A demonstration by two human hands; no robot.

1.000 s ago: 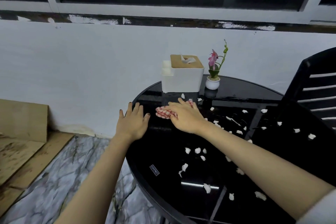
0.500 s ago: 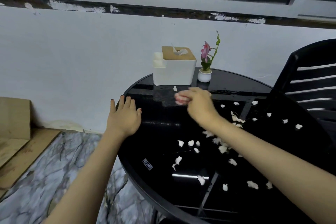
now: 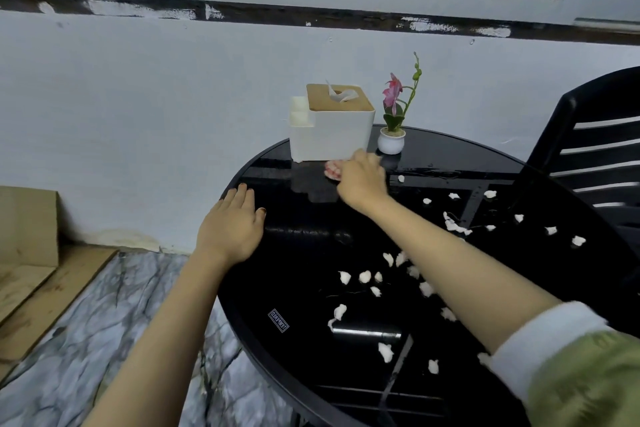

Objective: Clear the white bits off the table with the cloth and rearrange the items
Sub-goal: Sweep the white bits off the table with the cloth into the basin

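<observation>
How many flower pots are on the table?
1. The small white flower pot stands at the far edge of the black table, just right of the tissue box. No others show.

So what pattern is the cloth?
Red-and-white check, on the cloth under the right hand, head view.

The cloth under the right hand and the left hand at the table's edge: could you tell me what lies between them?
Nothing: in the head view, only bare, glossy black table separates the left hand from the cloth under the right hand.
</observation>
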